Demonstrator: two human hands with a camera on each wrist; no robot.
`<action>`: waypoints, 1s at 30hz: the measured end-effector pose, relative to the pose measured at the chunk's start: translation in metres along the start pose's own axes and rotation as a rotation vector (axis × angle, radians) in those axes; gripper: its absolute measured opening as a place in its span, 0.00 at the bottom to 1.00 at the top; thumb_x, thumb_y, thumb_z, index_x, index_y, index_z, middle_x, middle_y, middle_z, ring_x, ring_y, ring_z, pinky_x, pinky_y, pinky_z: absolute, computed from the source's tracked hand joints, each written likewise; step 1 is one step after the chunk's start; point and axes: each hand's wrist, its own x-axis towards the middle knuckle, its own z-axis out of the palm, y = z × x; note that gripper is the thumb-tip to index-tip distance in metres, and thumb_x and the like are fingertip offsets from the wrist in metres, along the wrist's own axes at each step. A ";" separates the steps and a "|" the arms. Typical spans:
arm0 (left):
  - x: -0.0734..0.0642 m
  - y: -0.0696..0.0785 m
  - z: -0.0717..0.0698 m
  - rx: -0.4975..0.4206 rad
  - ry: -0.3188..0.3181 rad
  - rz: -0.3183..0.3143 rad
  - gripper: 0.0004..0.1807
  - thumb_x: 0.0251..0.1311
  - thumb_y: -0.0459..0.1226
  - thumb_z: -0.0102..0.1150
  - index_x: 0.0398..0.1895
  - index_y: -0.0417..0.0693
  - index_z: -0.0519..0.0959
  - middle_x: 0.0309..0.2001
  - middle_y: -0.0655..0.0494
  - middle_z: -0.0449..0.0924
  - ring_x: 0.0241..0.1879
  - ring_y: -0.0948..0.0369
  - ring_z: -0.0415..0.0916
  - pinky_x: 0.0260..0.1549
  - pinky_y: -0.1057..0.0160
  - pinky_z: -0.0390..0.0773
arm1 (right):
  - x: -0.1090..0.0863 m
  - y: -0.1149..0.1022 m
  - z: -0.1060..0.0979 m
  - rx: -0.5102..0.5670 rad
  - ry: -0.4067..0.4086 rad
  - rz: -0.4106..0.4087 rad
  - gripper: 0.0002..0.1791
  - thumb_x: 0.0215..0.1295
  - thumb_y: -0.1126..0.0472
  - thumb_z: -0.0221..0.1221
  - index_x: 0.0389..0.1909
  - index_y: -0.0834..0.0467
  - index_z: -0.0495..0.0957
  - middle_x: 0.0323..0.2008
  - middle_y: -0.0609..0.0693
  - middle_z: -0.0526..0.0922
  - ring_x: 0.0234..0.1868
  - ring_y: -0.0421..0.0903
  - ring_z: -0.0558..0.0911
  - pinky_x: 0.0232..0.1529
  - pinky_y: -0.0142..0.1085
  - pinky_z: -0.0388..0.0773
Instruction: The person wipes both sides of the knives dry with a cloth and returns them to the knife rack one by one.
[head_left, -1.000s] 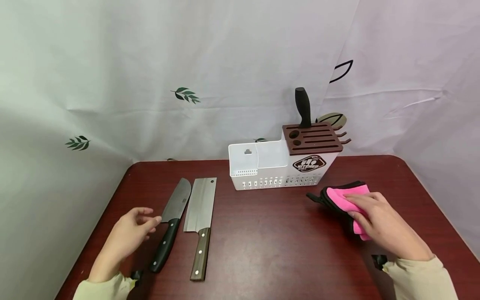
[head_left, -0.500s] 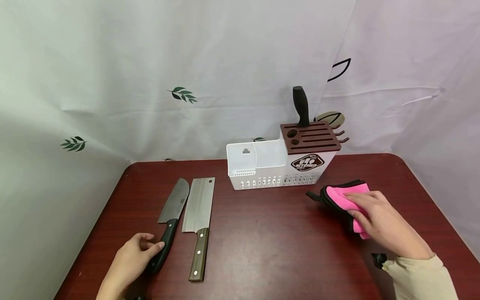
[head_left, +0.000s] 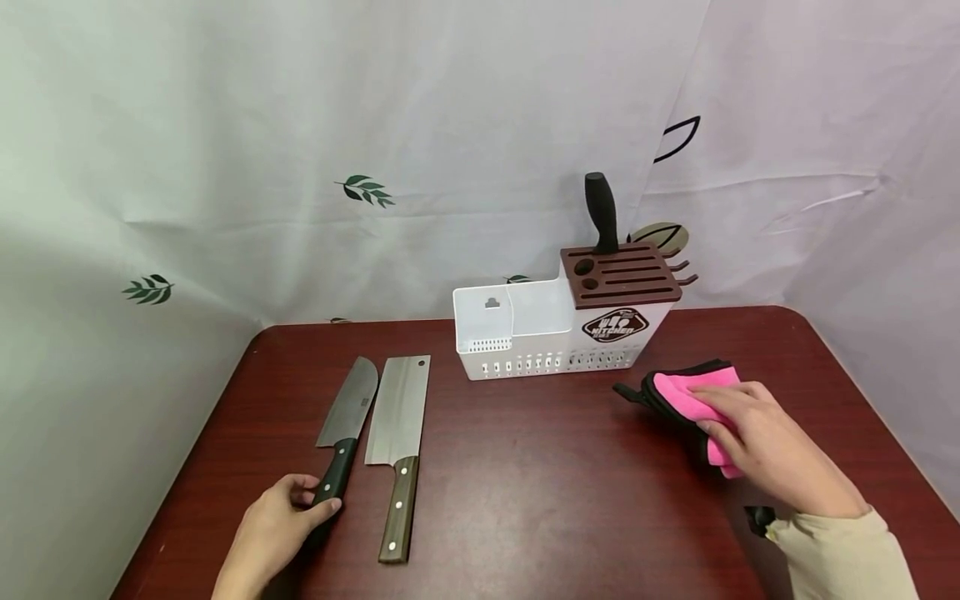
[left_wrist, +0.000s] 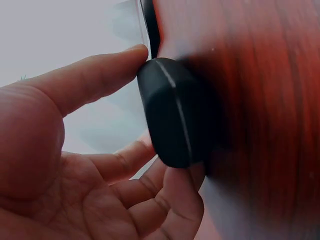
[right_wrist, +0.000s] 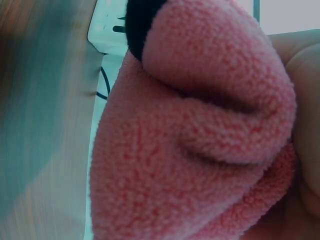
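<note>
Two hands show, each with a hold on one thing. At the lower left of the head view, the left hand (head_left: 273,527) is closed round the handle of a steel-bladed kitchen knife with a smooth black handle (head_left: 343,454); the left wrist view has the thumb on one side of that handle and fingers on the other. The knife lies left of centre, its rounded blade tip pointing up the frame, and two rivets show on the handle.

Just to its right lies one broad rectangular steel cleaver with a brown wooden handle (head_left: 399,442), which has three rivets and a single hole at the blade's upper corner. That makes two blades lying side by side on the dark red wood-grain table (head_left: 540,483).

At the right of the frame, the right hand (head_left: 765,450), in one cream sleeve (head_left: 843,554), grips one bunched, fleecy pink cloth with black edging (head_left: 693,398); a single black loop sticks out leftward.

Right of centre, near the table's far edge, stands one white plastic kitchen rack (head_left: 555,346). Its brown slotted top (head_left: 626,293) has two round holes, and one curved black handle (head_left: 602,212) rises from it. Three brown hooks (head_left: 681,267) project to the right, and two open compartments sit at the left.
</note>
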 end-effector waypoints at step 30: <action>0.003 0.002 0.002 -0.052 0.034 -0.040 0.28 0.55 0.47 0.69 0.48 0.31 0.81 0.34 0.53 0.81 0.30 0.57 0.73 0.28 0.60 0.69 | -0.002 -0.002 -0.001 0.007 -0.014 0.033 0.22 0.58 0.69 0.69 0.54 0.58 0.80 0.17 0.22 0.68 0.48 0.51 0.72 0.51 0.29 0.60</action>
